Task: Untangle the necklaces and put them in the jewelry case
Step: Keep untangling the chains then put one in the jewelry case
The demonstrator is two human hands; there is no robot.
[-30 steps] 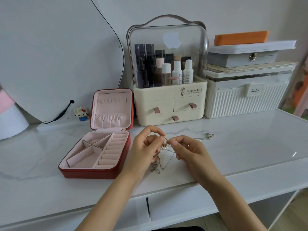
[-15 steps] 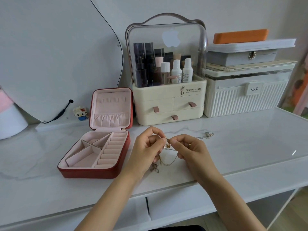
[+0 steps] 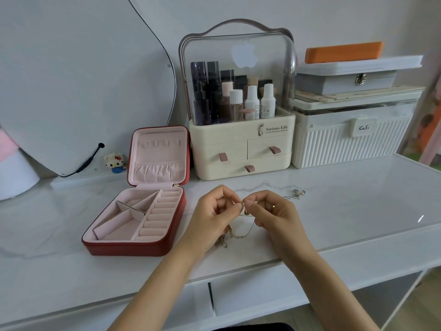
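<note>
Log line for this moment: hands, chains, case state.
left hand: pinching gold chains | right hand: pinching same tangle | silver necklace: on table | jewelry case: open, no necklace inside

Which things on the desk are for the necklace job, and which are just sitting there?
For the job:
- gold necklaces, tangled, pinched by the left hand and the right hand
- silver necklace lying on the desk
- red jewelry case, open

Just sitting there:
- cream cosmetics organizer with bottles
- white ribbed box
- grey box
- orange case
- small toy figure
- mirror
</note>
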